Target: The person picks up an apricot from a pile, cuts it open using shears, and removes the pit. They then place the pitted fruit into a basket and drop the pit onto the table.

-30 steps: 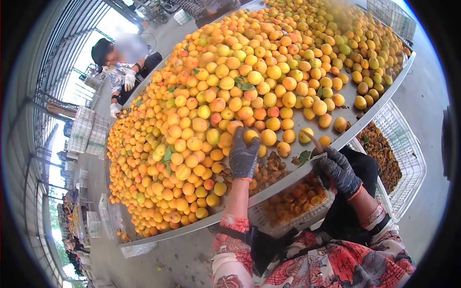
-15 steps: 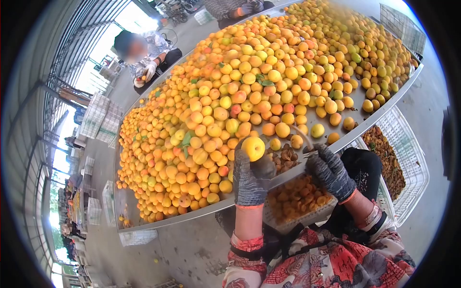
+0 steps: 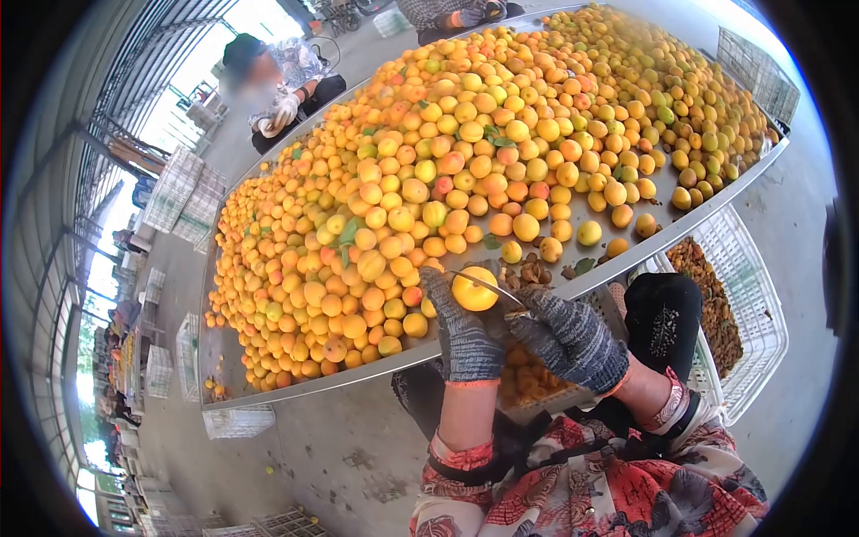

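My left hand [image 3: 465,336], in a dark grey knit glove, is closed round a yellow apricot [image 3: 474,289] at the table's near edge. My right hand [image 3: 570,336], gloved alike, grips a thin curved metal tool [image 3: 494,288], whose strip lies across the top of that apricot. A large heap of orange and yellow apricots [image 3: 385,197] covers much of the metal table [image 3: 349,380]. Brown scraps [image 3: 530,271] lie on the table just beyond my right hand. Under my hands, a crate of apricot pieces [image 3: 528,376] is partly hidden.
To the right stands a white plastic crate [image 3: 747,358] with dark brown pieces [image 3: 707,313]. Across the table at the left, a person [image 3: 282,89] in light gloves is beside the heap. Another person [image 3: 456,13] is at the far side. Stacked crates [image 3: 183,192] stand further left.
My right hand has moved left, bringing the tool from beside the apricot onto its top. My left hand still holds the apricot. The view has shifted slightly.
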Demonstrator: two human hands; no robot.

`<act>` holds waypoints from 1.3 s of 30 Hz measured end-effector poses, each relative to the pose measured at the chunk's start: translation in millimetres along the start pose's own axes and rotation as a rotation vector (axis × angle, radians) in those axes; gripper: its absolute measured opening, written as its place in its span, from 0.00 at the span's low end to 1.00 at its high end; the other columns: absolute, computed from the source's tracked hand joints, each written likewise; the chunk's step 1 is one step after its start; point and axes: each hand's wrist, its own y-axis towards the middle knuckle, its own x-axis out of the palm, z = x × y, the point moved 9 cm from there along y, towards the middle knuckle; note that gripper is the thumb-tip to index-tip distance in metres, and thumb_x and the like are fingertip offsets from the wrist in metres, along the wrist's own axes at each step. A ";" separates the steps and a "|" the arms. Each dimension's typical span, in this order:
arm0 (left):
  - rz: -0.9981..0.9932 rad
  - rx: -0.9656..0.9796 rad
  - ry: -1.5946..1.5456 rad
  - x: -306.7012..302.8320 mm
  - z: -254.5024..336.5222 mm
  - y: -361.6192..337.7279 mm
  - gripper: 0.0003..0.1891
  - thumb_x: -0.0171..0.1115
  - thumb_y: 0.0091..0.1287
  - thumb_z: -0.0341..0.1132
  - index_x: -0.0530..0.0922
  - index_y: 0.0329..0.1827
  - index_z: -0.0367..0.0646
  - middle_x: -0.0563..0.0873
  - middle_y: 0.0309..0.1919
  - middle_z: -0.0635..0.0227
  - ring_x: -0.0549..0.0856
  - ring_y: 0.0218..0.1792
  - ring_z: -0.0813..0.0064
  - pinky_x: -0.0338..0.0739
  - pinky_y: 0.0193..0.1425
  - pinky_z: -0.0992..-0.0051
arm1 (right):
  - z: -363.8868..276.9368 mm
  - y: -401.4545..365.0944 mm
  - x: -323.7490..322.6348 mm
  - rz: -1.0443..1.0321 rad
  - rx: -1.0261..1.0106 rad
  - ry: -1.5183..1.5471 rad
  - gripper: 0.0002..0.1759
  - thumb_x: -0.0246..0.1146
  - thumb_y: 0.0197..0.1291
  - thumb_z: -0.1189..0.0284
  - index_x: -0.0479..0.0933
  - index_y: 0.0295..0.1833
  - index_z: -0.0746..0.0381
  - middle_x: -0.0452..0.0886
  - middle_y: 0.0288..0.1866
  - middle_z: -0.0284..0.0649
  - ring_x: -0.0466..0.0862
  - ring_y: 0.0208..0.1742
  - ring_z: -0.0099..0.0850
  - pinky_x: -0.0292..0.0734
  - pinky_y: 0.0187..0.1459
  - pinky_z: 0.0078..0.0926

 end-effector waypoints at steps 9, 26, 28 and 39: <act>0.053 0.039 -0.009 -9.8 -0.3 -4.2 0.31 0.47 0.62 0.60 0.65 0.54 0.40 0.75 0.44 0.63 0.76 0.43 0.70 0.75 0.49 0.72 | 1.0 -9.1 18.5 0.007 0.032 -0.131 0.21 0.62 0.49 0.74 0.70 0.51 0.66 0.77 0.38 0.47 0.79 0.36 0.41 0.74 0.35 0.33; 0.036 0.041 0.038 -5.3 5.2 -15.6 0.32 0.44 0.63 0.61 0.65 0.54 0.39 0.74 0.45 0.63 0.74 0.44 0.72 0.72 0.50 0.73 | -2.7 -6.9 26.3 0.047 0.111 0.118 0.23 0.59 0.54 0.76 0.66 0.57 0.65 0.78 0.40 0.46 0.79 0.40 0.40 0.75 0.40 0.30; 0.035 0.057 0.084 -8.1 9.3 -15.2 0.30 0.43 0.65 0.59 0.65 0.54 0.39 0.74 0.45 0.62 0.75 0.44 0.72 0.72 0.50 0.73 | -1.2 -7.7 26.4 0.030 0.129 0.107 0.23 0.59 0.54 0.76 0.66 0.57 0.65 0.78 0.39 0.45 0.79 0.39 0.41 0.75 0.39 0.29; -0.325 0.261 0.637 2.6 24.6 -23.1 0.24 0.50 0.63 0.46 0.66 0.55 0.36 0.76 0.42 0.64 0.76 0.41 0.76 0.74 0.45 0.77 | 22.8 -18.6 25.4 -0.234 0.134 0.204 0.21 0.59 0.55 0.79 0.68 0.55 0.68 0.76 0.49 0.47 0.77 0.51 0.34 0.72 0.50 0.28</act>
